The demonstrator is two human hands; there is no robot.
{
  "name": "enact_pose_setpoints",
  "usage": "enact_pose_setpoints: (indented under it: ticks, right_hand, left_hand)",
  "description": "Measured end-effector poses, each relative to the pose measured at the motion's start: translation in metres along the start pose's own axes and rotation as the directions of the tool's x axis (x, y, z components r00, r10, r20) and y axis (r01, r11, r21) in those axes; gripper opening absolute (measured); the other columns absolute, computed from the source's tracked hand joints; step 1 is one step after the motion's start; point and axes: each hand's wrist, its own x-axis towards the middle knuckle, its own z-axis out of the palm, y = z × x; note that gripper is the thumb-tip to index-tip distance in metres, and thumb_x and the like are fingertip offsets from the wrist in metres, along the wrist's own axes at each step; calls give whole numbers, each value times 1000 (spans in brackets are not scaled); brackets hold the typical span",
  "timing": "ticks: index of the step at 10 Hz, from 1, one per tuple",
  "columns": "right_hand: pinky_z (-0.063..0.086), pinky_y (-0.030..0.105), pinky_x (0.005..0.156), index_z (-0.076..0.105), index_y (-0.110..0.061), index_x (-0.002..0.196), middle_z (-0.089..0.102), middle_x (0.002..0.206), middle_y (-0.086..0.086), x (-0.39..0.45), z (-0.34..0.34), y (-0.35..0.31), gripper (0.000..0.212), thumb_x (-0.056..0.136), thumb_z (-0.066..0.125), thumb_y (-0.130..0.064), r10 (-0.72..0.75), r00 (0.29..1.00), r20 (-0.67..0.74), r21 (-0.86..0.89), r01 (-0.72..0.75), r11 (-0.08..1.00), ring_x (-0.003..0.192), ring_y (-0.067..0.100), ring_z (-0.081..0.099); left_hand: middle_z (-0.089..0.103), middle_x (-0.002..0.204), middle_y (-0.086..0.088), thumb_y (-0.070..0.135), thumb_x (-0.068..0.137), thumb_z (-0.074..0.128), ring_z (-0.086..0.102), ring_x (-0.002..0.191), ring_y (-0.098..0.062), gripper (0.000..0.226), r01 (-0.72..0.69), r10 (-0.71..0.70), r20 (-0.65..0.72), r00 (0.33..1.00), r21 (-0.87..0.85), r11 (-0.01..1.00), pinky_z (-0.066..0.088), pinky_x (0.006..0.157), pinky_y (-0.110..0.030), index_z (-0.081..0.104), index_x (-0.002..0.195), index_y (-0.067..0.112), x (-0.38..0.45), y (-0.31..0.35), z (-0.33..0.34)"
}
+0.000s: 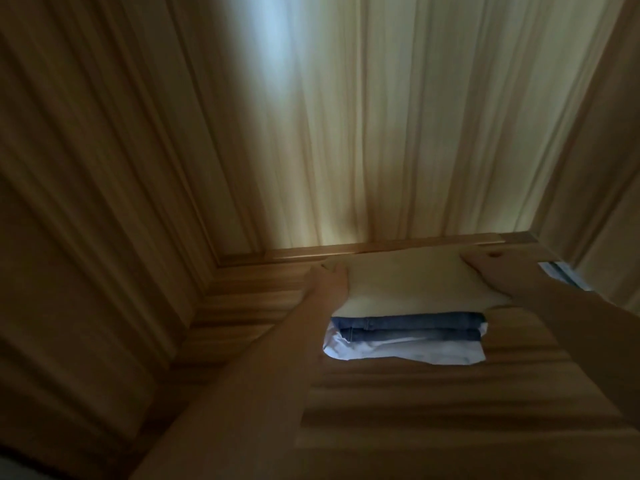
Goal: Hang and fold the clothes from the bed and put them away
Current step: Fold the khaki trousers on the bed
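A stack of folded clothes lies on a wooden wardrobe shelf (433, 403). On top is a cream folded garment (408, 282), under it folded blue jeans (412, 327), and at the bottom a white garment (398, 353). My left hand (329, 275) rests against the left edge of the cream garment, fingers partly tucked at its side. On the garment's right edge, my right hand (491, 271) lies flat with the fingers spread over the back corner. Both hands hold the cream piece by its sides on the stack.
The view is dim and blurred. The wardrobe's wooden back panel (381, 116) rises behind the stack, the left side wall (86, 202) and right side wall (595, 168) close it in. A bluish white item (561, 273) shows at the right behind my wrist.
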Motion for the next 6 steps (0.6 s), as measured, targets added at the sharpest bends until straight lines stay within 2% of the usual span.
enact_pose_setpoints:
  ticks: [1, 2, 3, 4, 5, 6]
  right_hand:
    - [36, 27, 63, 57, 1, 124, 62, 111, 21, -2, -13, -13, 45, 101, 43, -35, -73, 996, -53, -58, 70, 996, 73, 17, 47]
    - [39, 31, 81, 48, -5, 136, 56, 129, 17, -6, -17, -27, 45, 99, 48, -32, -132, 989, -66, -10, 132, 991, 98, 25, 53]
    - [42, 37, 92, 47, -5, 138, 55, 130, 18, -21, -18, -38, 46, 96, 55, -22, -188, 982, -15, -95, 186, 978, 116, 36, 54]
    - [45, 33, 92, 52, 4, 130, 57, 126, 23, 27, -6, 5, 35, 101, 47, -15, -191, 971, -144, -405, 118, 907, 106, 40, 58]
    - [47, 32, 72, 60, 5, 112, 63, 103, 30, -3, 19, -2, 46, 106, 26, -26, -163, 981, 108, -378, 193, 906, 81, 44, 60]
    - [50, 43, 84, 64, -7, 119, 67, 109, 19, -132, 14, -43, 37, 93, 55, -32, -506, 861, -54, -411, 443, 797, 95, 39, 62]
  left_hand:
    - [51, 137, -12, 39, 93, 45, 54, 118, -32, 58, -20, 20, -18, 1000, -5, 1000, 49, 93, -38, 37, 144, 12, -14, 8, -18]
    - [47, 140, -4, 38, 87, 53, 51, 121, -27, 62, -135, 135, -8, 991, 35, 990, 50, 93, -40, 36, 145, 24, -33, 13, -31]
    - [48, 137, -4, 28, 92, 51, 48, 125, -27, 47, -329, 346, 11, 938, 343, 880, 45, 98, -40, 46, 138, 20, -59, 15, -47]
    - [51, 133, -4, 29, 92, 50, 47, 124, -26, 45, -435, 476, 38, 878, 478, 763, 45, 97, -39, 48, 135, 19, -91, 5, -59]
    - [47, 138, -2, 31, 91, 50, 43, 127, -25, 48, -465, 500, 64, 864, 485, 741, 43, 100, -39, 45, 138, 21, -121, -10, -71]
    - [45, 142, 1, 29, 92, 49, 42, 129, -23, 47, -496, 528, 73, 846, 467, 732, 41, 103, -37, 45, 138, 24, -155, -29, -88]
